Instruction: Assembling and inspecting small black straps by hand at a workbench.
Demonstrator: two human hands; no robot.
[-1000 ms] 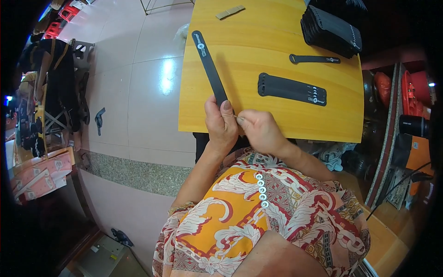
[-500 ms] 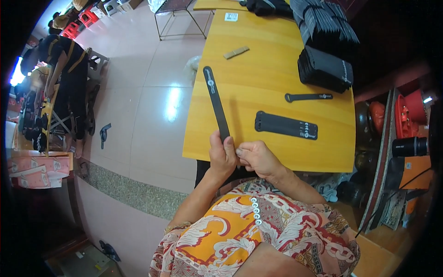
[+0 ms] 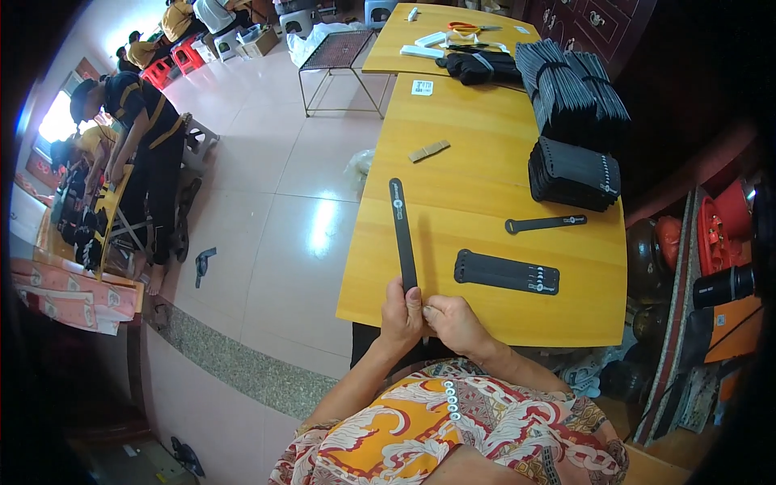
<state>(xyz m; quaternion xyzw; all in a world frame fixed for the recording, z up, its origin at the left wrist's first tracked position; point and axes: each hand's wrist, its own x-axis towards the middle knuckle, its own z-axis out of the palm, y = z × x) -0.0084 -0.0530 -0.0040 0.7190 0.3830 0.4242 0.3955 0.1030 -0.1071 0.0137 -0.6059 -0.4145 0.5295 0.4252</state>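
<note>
A long black strap [image 3: 405,242] with a rounded end and small white print points away from me, over the near part of the yellow table [image 3: 477,186]. My left hand [image 3: 399,314] is closed around its lower part, thumb along the near side. Against it, my right hand [image 3: 459,325] is closed with fingers curled in a pinch; what lies between them is hidden. To the right, several matching straps lie together in a flat set [image 3: 505,272]. One shorter black strap [image 3: 546,224] rests just beyond that set.
A thick stack of black straps [image 3: 572,174] stands at the table's right side, with banded bundles [image 3: 566,93] behind. A folded tan strip [image 3: 429,151] lies mid-table; orange-handled scissors [image 3: 469,29] lie farther back. Left, a person [image 3: 141,145] bends over another table.
The view has tilted up, so everything sits lower and more of the far table shows. The strap stands a little more upright. Both hands keep their closed pose side by side.
</note>
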